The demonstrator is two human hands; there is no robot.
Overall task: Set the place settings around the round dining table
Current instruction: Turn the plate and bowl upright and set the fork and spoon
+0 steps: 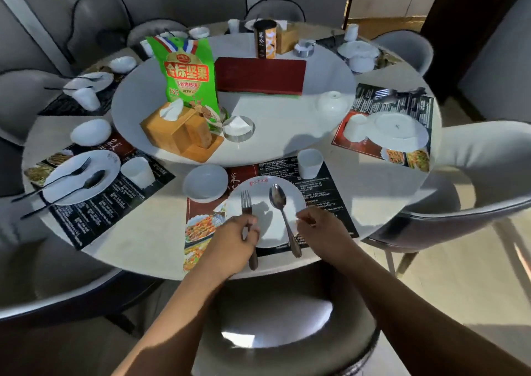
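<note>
A white plate (296, 203) lies on the dark placemat (324, 191) at the near edge of the round table (138, 232). On the plate's left side rests a fork (245, 203), whose handle my left hand (232, 243) grips. A spoon (277, 197) lies on the right side, its handle reaching over the near rim. My right hand (321, 232) hovers just right of that handle with loosely curled fingers, holding nothing. A white bowl (205, 183) sits at the plate's upper left. A white cup (309, 163) stands upside down behind the plate.
The centre turntable (287, 134) carries a green snack bag (189, 74), a wooden tissue box (178, 131), a red box (260, 74) and a small bowl (332, 102). The left setting (80, 177) has cutlery on its plate; the right plate (399, 131) lies upside down. Grey chairs (287, 318) ring the table.
</note>
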